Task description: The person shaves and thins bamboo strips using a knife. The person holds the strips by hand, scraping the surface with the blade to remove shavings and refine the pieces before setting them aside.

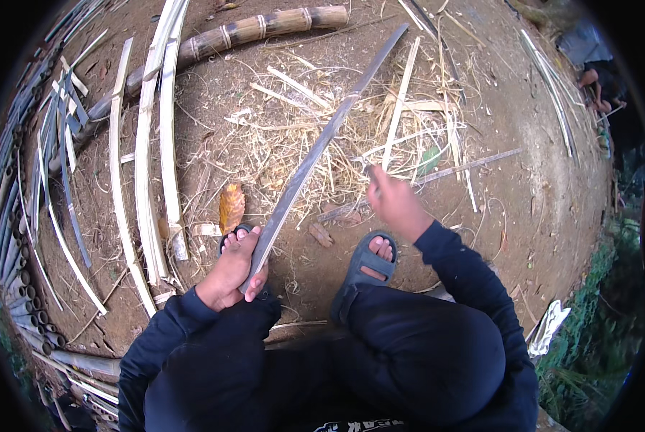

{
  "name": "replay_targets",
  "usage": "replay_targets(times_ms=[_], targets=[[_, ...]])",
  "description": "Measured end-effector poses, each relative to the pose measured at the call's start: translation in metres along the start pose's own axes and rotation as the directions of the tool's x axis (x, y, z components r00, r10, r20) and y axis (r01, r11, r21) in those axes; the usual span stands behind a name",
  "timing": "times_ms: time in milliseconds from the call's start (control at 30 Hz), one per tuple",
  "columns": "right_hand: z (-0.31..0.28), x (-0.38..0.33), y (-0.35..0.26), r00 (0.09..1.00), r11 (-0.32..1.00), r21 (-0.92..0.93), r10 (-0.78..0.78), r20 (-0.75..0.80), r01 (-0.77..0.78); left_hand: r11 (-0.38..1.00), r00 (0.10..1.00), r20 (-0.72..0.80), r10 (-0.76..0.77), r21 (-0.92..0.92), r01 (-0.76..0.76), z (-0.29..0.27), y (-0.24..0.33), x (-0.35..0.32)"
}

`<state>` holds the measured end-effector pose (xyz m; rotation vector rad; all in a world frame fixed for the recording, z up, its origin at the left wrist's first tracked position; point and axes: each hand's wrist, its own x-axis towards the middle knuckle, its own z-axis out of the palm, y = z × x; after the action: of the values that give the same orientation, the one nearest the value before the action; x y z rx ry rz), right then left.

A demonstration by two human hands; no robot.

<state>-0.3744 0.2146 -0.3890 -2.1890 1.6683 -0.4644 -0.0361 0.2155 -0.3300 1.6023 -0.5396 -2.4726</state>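
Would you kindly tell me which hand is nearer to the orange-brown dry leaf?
Left: the left hand is just below the leaf in the picture; the right hand is well off to its right.

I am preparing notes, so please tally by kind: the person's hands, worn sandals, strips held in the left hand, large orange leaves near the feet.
Hands: 2 (left hand, right hand)
Worn sandals: 2
Held strip: 1
Orange leaf: 1
Total: 6

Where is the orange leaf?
The leaf lies on the ground left of centre in the head view, beyond the left hand, between the pale strips and the held dark strip.
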Motion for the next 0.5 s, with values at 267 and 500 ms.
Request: replay_targets(times_ms=[267, 500], targets=[[-0.006, 0.034, 0.086, 0.925, 0.922, -0.083, 0.375, -0.055, -0.378, 0.986, 0.998, -0.048, -0.046, 0.155, 0.053, -0.012, -0.005, -0.006], [0.005, 0.009, -0.031, 0.916, 0.904, -0.154, -0.385, 0.114, 0.399, 0.98, 0.993, -0.122, -0.003, 0.195, 0.027, -0.039, -0.015, -0.019]])
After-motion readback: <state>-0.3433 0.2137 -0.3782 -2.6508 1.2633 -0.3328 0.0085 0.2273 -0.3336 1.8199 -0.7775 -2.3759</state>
